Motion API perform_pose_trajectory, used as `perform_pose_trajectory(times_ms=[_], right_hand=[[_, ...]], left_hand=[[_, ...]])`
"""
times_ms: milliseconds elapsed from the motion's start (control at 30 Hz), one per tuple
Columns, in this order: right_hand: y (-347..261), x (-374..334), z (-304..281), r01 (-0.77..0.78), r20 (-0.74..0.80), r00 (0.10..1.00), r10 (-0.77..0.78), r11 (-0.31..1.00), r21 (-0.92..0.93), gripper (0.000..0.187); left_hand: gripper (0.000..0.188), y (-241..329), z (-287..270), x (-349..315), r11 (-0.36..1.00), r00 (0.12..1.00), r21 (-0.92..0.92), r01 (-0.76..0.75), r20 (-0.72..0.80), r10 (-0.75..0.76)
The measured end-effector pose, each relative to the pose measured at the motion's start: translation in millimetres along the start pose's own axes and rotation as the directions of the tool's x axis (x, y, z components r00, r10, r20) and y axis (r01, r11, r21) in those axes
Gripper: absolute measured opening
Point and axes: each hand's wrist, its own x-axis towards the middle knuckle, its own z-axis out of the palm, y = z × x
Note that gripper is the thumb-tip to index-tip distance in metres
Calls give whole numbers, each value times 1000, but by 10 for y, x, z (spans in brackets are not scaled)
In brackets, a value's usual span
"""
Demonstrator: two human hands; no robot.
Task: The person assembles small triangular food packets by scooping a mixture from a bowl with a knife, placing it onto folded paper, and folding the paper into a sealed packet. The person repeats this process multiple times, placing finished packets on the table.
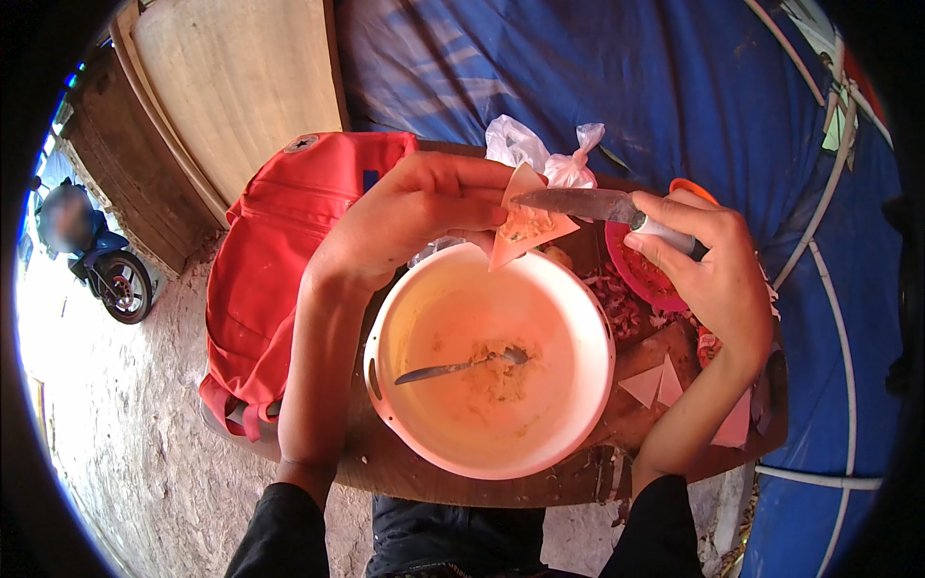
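Note:
My left hand (409, 212) pinches a pale triangular piece (511, 252), above the far rim of a big white basin (400, 419). A smear of lumpy, light filling (528, 223) lies on the piece. My right hand (713, 260) is closed round the pale handle of a knife (583, 204). Its blade points left and lies against or just over the top of the filling. Inside the basin rests a metal spoon (438, 370), its bowl in leftover bits of mixture.
Right of the basin lie two loose pale triangles (667, 380), shallot-like peelings (617, 299) and a pink bowl (626, 260). A red backpack (260, 299) leans at the left. Tied plastic bags (573, 159) stand behind. A blue tarp (617, 77) hangs beyond the brown table (434, 489). A motorbike (120, 279) is far left.

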Motion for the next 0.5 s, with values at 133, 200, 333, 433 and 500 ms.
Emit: perform_pose_trajectory(times_ms=[133,200,333,433,500], right_hand=[[16,5,-10,-4,6,1000,4,1000,1,37],[28,6,-10,7,4,1000,-7,1000,-8,37],[43,13,-8,5,5,1000,-5,1000,5,38],[36,16,-9,-11,14,1000,10,1000,13,38],[28,18,-10,-26,19,999,25,999,23,38]], left_hand=[[38,42,9,-30,999,999,32,39,-2,-39],[39,60,13,-41,999,999,32,42,18,-42],[41,61,-3,-50,1000,997,6,25,67,-25],[40,39,-38,-50,999,995,53,2,100,-7],[40,29,-63,-59,995,994,98,-4,106,-6]])
